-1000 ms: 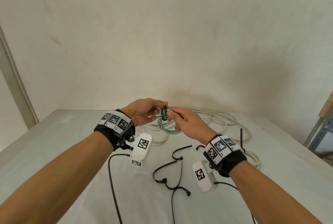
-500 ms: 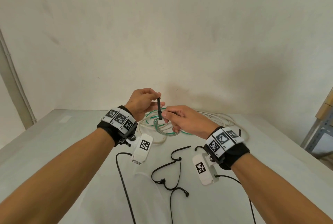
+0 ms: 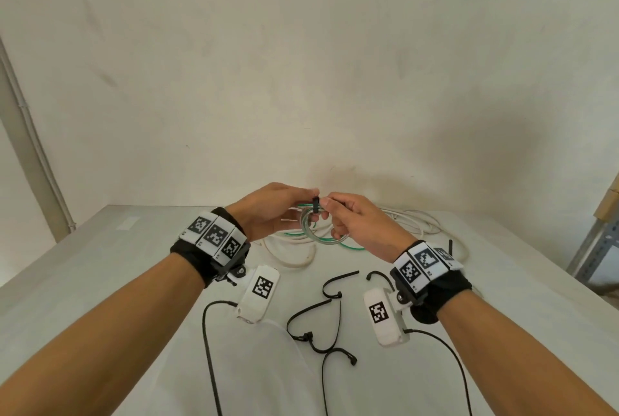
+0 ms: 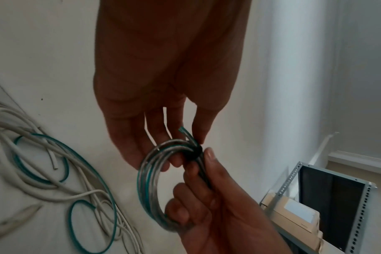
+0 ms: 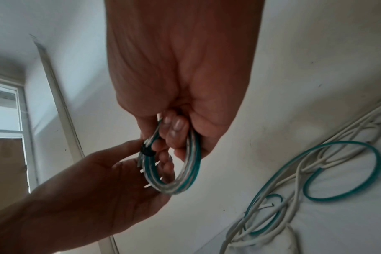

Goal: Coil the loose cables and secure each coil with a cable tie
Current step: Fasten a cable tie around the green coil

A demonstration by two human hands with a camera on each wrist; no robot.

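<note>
Fingers (image 4: 209, 158) of both hands pinch the tied coil (image 4: 154, 180).

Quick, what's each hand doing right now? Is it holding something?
Left hand: pinches the black cable tie wrapped round the coil.
Right hand: fingers curled round the coil, holding it.

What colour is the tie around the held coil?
Black; the cable tie on the coil shows best in the right wrist view.

Above the table (image 3: 100, 281), the left hand (image 3: 268, 211) and right hand (image 3: 355, 221) hold a small clear-and-green coil (image 3: 310, 234), pinching a black cable tie (image 3: 315, 204) at its top. Loose white cables (image 3: 294, 258) lie near the far edge; spare black ties (image 3: 321, 325) lie nearer.
</note>
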